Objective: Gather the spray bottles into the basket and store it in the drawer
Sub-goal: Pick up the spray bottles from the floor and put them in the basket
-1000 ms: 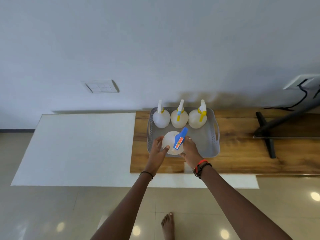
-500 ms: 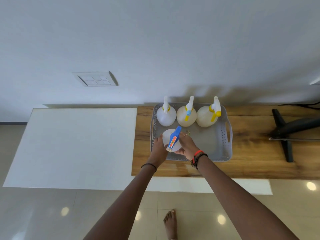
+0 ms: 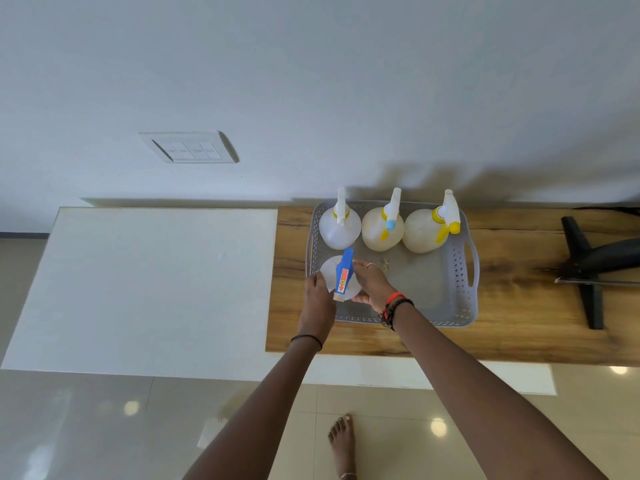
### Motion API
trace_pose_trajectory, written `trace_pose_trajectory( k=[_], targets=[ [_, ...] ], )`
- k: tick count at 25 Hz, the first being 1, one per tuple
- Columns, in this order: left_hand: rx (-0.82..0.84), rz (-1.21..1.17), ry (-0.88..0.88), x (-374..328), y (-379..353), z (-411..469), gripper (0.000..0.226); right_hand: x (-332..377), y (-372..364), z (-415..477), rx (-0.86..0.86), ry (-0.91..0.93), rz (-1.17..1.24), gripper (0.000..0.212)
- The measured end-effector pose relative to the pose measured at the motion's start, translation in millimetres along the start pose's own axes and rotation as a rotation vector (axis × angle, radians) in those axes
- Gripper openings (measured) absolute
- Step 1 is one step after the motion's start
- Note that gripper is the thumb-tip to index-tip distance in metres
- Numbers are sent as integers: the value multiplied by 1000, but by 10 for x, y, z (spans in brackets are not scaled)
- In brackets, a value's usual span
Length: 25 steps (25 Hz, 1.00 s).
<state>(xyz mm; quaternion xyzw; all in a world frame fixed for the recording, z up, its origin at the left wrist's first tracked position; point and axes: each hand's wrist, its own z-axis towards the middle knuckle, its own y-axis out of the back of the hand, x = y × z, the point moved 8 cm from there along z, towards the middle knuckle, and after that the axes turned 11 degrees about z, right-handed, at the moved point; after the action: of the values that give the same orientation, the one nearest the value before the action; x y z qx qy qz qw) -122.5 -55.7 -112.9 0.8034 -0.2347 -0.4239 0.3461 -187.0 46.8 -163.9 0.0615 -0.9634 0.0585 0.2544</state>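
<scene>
A grey perforated basket (image 3: 460,271) sits on a wooden top (image 3: 519,327) against the wall. Three pale spray bottles stand in a row along its far side: a white one (image 3: 338,230), a cream one (image 3: 382,233) with a light-blue nozzle, and a cream one (image 3: 424,233) with a yellow trigger. A fourth white bottle with a blue spray head (image 3: 343,277) stands in the basket's near left corner. My left hand (image 3: 317,299) cups its left side and my right hand (image 3: 370,284) cups its right side.
A white counter (image 3: 156,282) adjoins the wooden top on the left. A black stand (image 3: 588,268) lies on the wood at the right. A switch plate (image 3: 188,147) is on the wall. My bare foot (image 3: 341,445) is on the tiled floor.
The blue-headed bottle has come down from above the basket's front into its near left corner, both hands still around it. The view has shifted left.
</scene>
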Motion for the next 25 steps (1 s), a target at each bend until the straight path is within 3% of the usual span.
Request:
trace_pose_trajectory(
  k=[10,18,25],
  targets=[
    [-5,59,-30,22,-89,48,47,116,120,102,-135,43,-2,20],
    [-20,101,-40,24,-102,74,47,16,140,107,-124,58,115,15],
    [-190,-169,-30,-8,112,-285,42,-65,249,-169,-230,134,9,26]
  ],
)
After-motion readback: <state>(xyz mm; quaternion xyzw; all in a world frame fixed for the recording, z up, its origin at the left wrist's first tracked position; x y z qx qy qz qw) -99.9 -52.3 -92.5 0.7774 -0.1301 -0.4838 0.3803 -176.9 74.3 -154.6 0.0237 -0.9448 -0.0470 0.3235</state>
